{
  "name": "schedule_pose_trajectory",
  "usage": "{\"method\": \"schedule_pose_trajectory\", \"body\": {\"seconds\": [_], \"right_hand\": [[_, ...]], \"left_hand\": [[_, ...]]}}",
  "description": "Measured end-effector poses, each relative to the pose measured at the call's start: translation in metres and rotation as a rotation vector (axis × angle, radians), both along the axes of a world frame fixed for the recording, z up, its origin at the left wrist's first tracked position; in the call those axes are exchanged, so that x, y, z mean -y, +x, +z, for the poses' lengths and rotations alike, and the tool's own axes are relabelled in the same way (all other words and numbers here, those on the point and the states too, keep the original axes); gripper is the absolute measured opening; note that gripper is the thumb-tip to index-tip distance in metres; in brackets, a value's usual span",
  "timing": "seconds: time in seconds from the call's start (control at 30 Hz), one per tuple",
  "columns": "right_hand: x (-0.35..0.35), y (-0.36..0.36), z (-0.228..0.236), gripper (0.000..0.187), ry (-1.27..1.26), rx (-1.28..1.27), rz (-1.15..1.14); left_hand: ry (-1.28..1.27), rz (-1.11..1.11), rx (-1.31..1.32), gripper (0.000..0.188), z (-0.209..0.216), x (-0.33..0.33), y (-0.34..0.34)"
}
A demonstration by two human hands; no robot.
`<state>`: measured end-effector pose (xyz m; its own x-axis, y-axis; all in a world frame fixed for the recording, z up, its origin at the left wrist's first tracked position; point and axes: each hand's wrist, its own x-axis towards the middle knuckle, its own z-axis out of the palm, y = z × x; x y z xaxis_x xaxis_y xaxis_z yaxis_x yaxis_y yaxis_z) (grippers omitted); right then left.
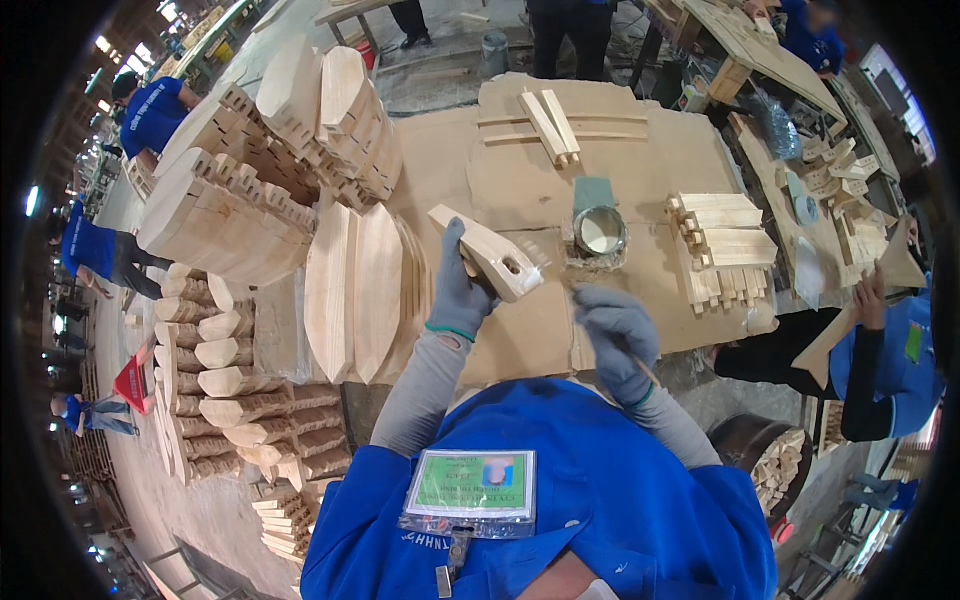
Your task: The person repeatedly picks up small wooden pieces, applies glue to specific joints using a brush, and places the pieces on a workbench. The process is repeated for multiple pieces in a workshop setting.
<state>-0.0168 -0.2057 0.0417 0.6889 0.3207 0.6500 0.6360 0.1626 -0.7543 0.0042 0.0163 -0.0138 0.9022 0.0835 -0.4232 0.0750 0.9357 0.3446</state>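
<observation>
My left hand (462, 285), in a grey glove, grips a pale wooden furniture part (490, 255) with a slot cut near its end, tilted above the cardboard-covered table. At that slotted end is a whitish blur I cannot make out. My right hand (618, 335), also gloved, is closed around a thin wooden stick (646, 372), whose lower end sticks out near the wrist; its other end is hidden or blurred. Just beyond the right hand stands a round can (600, 232) of creamy white liquid, with a grey-green block (593, 192) behind it.
Tall stacks of shaped wooden parts (225, 215) rise at the left, beside flat pointed boards (345, 290). Small wooden bars (725, 240) are piled at the right, with more slats (550, 125) at the far side. A co-worker (885, 350) handles a wooden piece at the right.
</observation>
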Motion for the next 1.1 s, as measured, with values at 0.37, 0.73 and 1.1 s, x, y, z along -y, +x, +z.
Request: {"method": "schedule_pose_trajectory", "body": {"seconds": [0.37,0.73,1.1], "right_hand": [[-0.002,-0.013,-0.002,0.012,0.220,-0.315,-0.284],[0.018,0.020,0.069,0.006,0.610,-0.475,-0.039],[0.047,0.061,0.069,0.013,0.370,-0.266,0.007]], "left_hand": [[0.701,-0.129,0.388,0.087,0.017,-0.025,0.000],[0.941,-0.450,0.549,0.118,0.023,-0.006,-0.008],[0.872,-0.565,0.457,0.114,0.063,0.041,-0.005]]}}
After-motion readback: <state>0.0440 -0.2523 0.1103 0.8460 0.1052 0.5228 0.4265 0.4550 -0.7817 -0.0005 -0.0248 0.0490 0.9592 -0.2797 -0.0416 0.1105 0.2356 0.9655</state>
